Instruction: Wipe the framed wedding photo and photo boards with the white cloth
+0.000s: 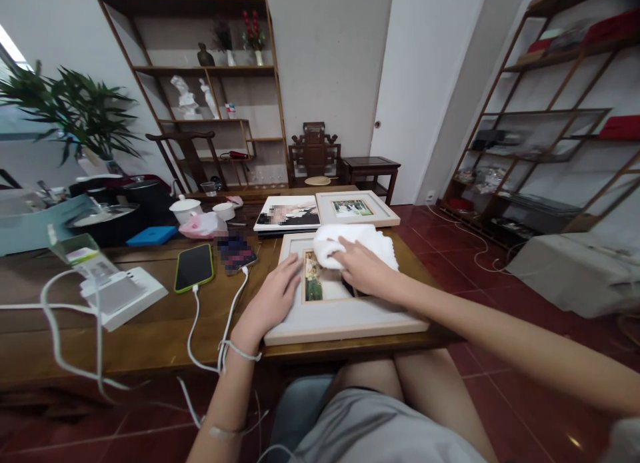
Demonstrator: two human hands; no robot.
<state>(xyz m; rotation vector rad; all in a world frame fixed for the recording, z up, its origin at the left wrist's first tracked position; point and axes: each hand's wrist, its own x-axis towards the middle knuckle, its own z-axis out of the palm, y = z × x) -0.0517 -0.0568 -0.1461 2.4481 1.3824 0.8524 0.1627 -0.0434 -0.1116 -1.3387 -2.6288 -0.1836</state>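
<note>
A light wooden picture frame lies flat at the edge of the wooden table, with a wide pale mat around a small photo. My left hand rests flat on the frame's left side, fingers stretched out. In my right hand is a bunched white towel, pressed on the upper part of the frame. The towel and my right forearm cover part of the photo and the frame's right side.
Behind lie a second framed picture and a photo print. To the left are a phone in a green case, another phone, white cables, a power strip, a blue box and a white lidded cup.
</note>
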